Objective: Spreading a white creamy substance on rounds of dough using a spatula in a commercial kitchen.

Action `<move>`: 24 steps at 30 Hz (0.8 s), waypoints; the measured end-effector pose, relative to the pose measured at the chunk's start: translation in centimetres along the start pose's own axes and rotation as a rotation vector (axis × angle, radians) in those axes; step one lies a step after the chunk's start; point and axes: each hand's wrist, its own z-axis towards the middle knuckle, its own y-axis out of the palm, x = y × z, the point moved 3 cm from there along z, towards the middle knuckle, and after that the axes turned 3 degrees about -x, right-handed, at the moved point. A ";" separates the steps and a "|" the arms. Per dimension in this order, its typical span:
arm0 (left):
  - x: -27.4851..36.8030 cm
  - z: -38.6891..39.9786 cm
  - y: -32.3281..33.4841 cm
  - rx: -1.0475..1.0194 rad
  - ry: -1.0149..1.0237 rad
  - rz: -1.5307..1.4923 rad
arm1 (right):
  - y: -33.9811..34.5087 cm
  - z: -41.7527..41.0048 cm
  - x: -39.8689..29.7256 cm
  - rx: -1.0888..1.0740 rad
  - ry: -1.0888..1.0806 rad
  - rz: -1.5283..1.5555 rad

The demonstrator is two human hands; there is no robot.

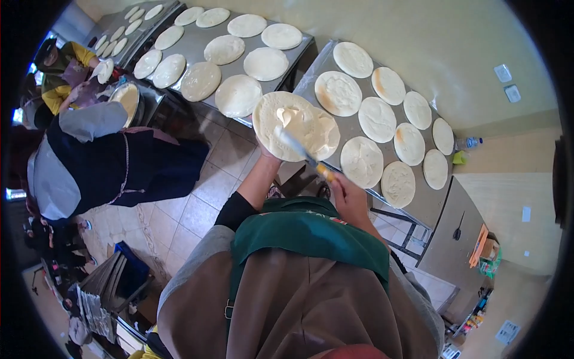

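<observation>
My left hand (pixel 271 153) supports a pale, round, flat cake layer (pixel 273 121) from below. Most of that hand is hidden under the round. A dollop of cream (pixel 287 116) sits on top. My right hand (pixel 350 195) grips the yellowish handle of a spreading spatula (pixel 292 142), whose metal blade crosses the lower part of the round. Just right of it shows a cream-smeared area (pixel 328 134); whether this belongs to the held round or to another one behind it I cannot tell.
Several pale rounds lie on the table (pixel 419 211) at right and on the table (pixel 202 54) beyond. At left, a person in a dark apron (pixel 98 166) stands near a large bowl of cream (pixel 127 102); another person (pixel 67 76) holds a round. A plastic bottle (pixel 468 143) lies by the wall.
</observation>
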 end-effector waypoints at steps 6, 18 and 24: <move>-2.6 1.5 5.4 -0.115 -0.006 -0.012 | -0.5 3.5 1.1 0.284 -0.080 -0.186; -5.0 4.1 7.4 -0.128 -0.228 -0.111 | -7.0 6.9 1.8 0.271 -0.086 -0.127; -5.2 5.5 8.4 -0.016 -0.339 0.079 | -8.8 6.9 1.1 0.214 -0.351 -0.347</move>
